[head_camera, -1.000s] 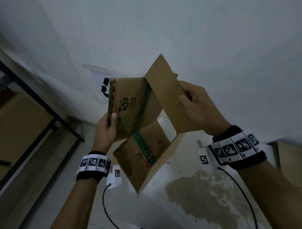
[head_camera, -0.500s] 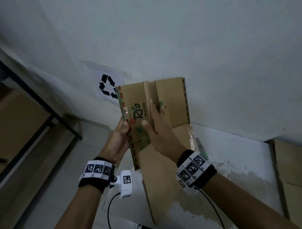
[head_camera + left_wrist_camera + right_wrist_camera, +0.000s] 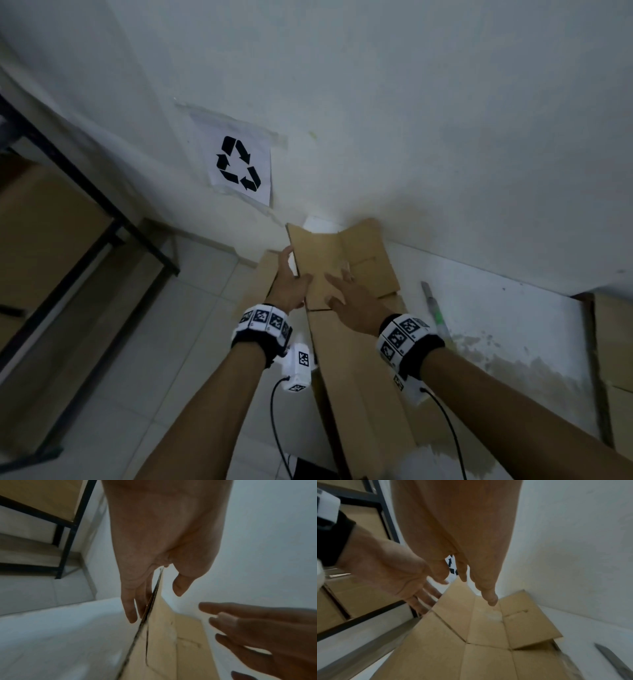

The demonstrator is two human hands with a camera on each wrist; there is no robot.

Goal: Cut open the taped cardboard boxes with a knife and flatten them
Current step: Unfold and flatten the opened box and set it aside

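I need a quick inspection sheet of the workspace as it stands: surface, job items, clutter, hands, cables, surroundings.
Surface: white worktop against the wall, stained patch near its front.
Job's things: flattened cardboard box lying on a cardboard stack; knife lying on the worktop to the right, untouched.
Clutter: more cardboard at the far right edge.
Hands: left hand at the box's left edge, thumb above and fingers below it, fingers straight; right hand spread flat over the box, contact unclear.
Cables: black cables hang from both wrist units.
Surroundings: recycling sign taped on the wall; black metal rack on the left.
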